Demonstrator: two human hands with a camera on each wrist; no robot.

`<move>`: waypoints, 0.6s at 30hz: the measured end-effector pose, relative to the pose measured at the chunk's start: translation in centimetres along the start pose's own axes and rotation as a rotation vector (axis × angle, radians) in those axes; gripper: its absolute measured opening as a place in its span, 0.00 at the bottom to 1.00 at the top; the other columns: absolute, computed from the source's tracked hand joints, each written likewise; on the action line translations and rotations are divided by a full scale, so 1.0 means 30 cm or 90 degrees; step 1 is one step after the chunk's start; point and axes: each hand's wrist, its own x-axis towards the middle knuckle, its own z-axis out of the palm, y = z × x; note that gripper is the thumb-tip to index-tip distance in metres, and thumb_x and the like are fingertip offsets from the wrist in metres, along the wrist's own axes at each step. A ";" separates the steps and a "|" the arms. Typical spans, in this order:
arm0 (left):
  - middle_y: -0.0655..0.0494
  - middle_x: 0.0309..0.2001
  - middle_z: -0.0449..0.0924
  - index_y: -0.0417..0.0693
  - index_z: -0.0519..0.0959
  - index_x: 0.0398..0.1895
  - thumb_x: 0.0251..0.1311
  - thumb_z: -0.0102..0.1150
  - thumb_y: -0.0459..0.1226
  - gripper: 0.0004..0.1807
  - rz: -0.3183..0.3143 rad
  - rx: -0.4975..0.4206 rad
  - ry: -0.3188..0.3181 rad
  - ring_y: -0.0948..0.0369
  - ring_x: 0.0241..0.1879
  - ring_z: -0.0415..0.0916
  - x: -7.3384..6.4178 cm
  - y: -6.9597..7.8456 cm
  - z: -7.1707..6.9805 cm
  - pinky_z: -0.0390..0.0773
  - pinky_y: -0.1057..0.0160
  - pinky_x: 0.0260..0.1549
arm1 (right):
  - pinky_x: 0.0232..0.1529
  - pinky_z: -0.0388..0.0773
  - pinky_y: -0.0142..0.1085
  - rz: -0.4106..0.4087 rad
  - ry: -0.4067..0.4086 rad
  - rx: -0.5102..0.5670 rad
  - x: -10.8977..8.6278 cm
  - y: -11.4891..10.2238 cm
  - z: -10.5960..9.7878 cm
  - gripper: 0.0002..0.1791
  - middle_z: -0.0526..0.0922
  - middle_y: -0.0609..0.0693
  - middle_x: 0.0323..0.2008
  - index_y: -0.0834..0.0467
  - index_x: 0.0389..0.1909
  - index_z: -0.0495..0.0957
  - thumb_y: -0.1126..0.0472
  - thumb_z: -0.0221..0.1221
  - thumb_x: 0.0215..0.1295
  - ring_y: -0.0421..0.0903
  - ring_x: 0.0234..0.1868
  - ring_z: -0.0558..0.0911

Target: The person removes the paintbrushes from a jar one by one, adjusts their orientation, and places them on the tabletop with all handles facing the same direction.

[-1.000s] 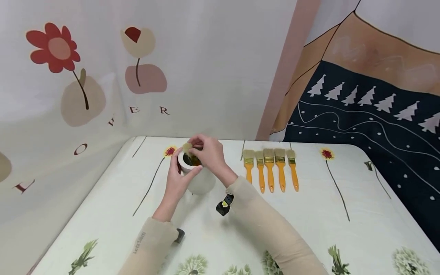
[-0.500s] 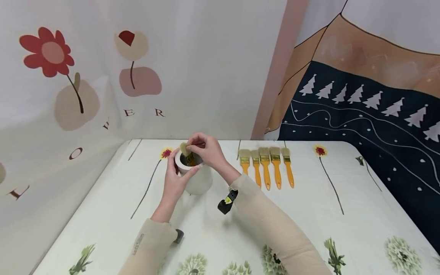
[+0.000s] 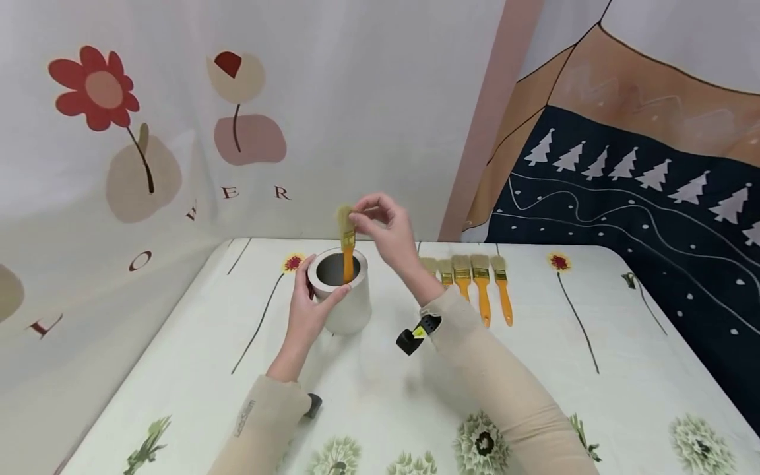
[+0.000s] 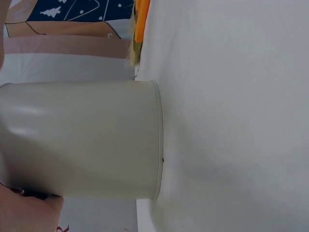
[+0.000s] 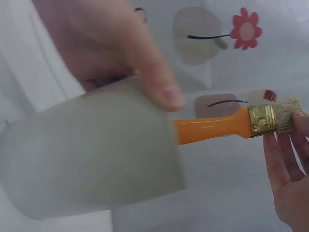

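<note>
A pale grey-white cylindrical canister (image 3: 350,310) stands upright on the table, its open mouth dark inside. My left hand (image 3: 305,310) grips it near the rim, thumb on the near side and fingers round the left. Above the mouth, my right hand (image 3: 386,234) pinches a paintbrush (image 3: 348,247) by its bristles. That brush hangs bristles up, with the lower part of its orange handle inside the canister. In the right wrist view the gold ferrule of the paintbrush (image 5: 260,121) shows clear of the rim, with fingertips on the bristles.
Several orange-handled paintbrushes (image 3: 481,280) lie in a row on the table, right of the canister, bristles toward the back. The flower-printed tablecloth (image 3: 368,409) covers the table. A printed curtain (image 3: 368,119) hangs right behind its back edge.
My right hand has risen and moved right, drawing the brush up so its ferrule and much of its handle show above the canister. The left hand keeps its hold on the canister.
</note>
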 end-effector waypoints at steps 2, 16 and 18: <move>0.52 0.76 0.56 0.50 0.53 0.77 0.57 0.72 0.40 0.48 0.000 -0.002 0.004 0.54 0.76 0.55 -0.001 -0.003 -0.001 0.54 0.53 0.79 | 0.42 0.89 0.36 -0.027 0.024 0.031 0.017 -0.035 -0.020 0.08 0.81 0.47 0.36 0.72 0.42 0.75 0.72 0.62 0.64 0.36 0.36 0.83; 0.48 0.75 0.59 0.47 0.54 0.76 0.56 0.71 0.36 0.47 0.017 -0.009 0.011 0.53 0.75 0.56 0.000 0.002 0.002 0.53 0.51 0.79 | 0.41 0.87 0.30 -0.080 0.125 0.015 0.052 -0.199 -0.303 0.10 0.84 0.43 0.37 0.52 0.38 0.80 0.70 0.64 0.63 0.39 0.37 0.86; 0.48 0.75 0.58 0.48 0.54 0.76 0.57 0.71 0.37 0.47 0.015 -0.010 0.008 0.53 0.76 0.56 -0.002 0.003 0.003 0.53 0.51 0.79 | 0.40 0.87 0.29 -0.063 0.144 -0.003 0.043 -0.190 -0.360 0.08 0.85 0.43 0.37 0.52 0.38 0.81 0.69 0.65 0.63 0.39 0.37 0.85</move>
